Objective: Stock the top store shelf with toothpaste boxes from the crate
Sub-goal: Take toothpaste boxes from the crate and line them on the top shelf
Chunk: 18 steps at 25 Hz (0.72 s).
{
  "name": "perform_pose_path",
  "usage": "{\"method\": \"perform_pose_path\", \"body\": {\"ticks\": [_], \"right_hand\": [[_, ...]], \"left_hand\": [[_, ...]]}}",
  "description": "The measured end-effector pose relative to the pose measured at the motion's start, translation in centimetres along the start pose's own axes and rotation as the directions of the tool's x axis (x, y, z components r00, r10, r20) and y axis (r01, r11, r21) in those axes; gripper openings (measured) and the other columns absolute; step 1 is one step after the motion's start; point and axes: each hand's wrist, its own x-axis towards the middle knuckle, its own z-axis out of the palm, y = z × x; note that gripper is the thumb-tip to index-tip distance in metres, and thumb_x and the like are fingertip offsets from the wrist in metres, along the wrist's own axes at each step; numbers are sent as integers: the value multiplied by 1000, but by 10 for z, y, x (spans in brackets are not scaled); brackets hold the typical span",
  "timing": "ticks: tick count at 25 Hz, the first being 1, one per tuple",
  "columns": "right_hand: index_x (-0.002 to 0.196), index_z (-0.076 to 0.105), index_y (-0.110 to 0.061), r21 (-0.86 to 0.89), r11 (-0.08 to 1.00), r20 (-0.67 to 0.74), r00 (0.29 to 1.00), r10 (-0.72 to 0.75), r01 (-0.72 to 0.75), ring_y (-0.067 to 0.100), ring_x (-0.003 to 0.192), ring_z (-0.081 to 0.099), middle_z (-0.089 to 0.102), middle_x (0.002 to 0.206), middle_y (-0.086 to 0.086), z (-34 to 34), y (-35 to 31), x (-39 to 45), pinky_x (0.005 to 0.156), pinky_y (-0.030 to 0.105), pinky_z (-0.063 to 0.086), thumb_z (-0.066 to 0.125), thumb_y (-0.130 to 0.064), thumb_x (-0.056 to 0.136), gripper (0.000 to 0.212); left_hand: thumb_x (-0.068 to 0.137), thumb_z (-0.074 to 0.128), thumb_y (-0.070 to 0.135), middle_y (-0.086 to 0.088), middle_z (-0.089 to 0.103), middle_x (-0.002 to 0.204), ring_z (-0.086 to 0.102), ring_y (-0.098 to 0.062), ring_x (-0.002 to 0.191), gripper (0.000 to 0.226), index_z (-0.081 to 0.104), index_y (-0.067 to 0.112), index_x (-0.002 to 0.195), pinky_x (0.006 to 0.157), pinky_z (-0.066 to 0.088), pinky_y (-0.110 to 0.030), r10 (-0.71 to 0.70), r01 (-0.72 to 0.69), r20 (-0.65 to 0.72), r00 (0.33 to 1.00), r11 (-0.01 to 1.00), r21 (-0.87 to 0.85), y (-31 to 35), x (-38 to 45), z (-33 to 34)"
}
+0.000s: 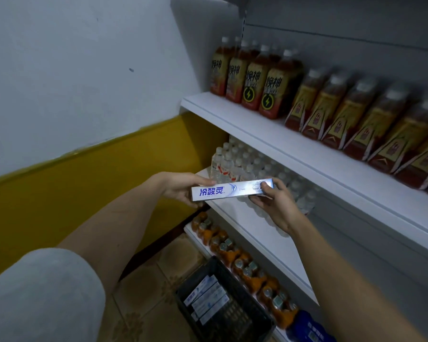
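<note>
White shelves point(269, 141), yellow-banded wall point(72, 183), tiled floor point(153, 299)

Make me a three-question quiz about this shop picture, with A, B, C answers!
1. Where is the crate?
A. On the floor by the bottom shelf
B. On the top shelf
C. In a hand

2. What colour is the lower wall?
A. Red
B. Yellow
C. Green

3. How is the toothpaste box held?
A. By the left hand only
B. By both hands
C. Not held

Answers: 1 A, it sits low on the tiles. 2 B, a yellow band runs under the white. 3 B, left hand and right hand grip opposite ends.
</note>
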Motion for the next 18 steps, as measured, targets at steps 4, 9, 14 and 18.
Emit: {"method": "perform_pose_path", "body": {"ticks": [4, 9, 14, 18], "right_hand": [[116, 52, -7, -29, 993, 13, 993, -116, 116, 29, 99, 70, 67, 109, 20, 11, -60, -4, 84, 37, 58, 62, -6, 94, 23], [112, 51, -7, -254, 902, 24, 934, -355, 349, 24, 90, 67, 62, 117, 22, 34, -156, -20, 86, 40, 59, 72, -6, 87, 33], [117, 53, -18, -594, 618, 25, 780, -626, 515, 16, 76, 66, 68, 108, 10, 39, -253, -67, 75, 44, 60, 78, -14, 82, 43], [121, 51, -24, -747, 420, 43, 668, -743, 516, 17, 72, 69, 62, 107, -5, 34, -321, -119, 69, 36, 59, 77, -31, 83, 47]], "left_hand": [[82, 74, 22, -4, 67, 110, 61, -15, 93, 41, 66, 16, 122, 82, 52, -28, 183, -182, 9, 983, 981, -69, 48, -10, -22], [90, 63, 10, -6, 68, 109, 63, -9, 83, 37, 60, 11, 126, 62, 54, -20, 443, -462, -133, 887, 862, -208, 150, -28, -32], [79, 67, 5, -8, 68, 106, 68, -14, 88, 35, 61, 14, 113, 66, 59, -26, 667, -674, -113, 737, 710, -206, 254, -67, -22], [74, 66, 5, -8, 71, 99, 70, -15, 83, 37, 61, 16, 110, 64, 59, -26, 779, -771, -80, 622, 590, -238, 327, -101, 1]]}}
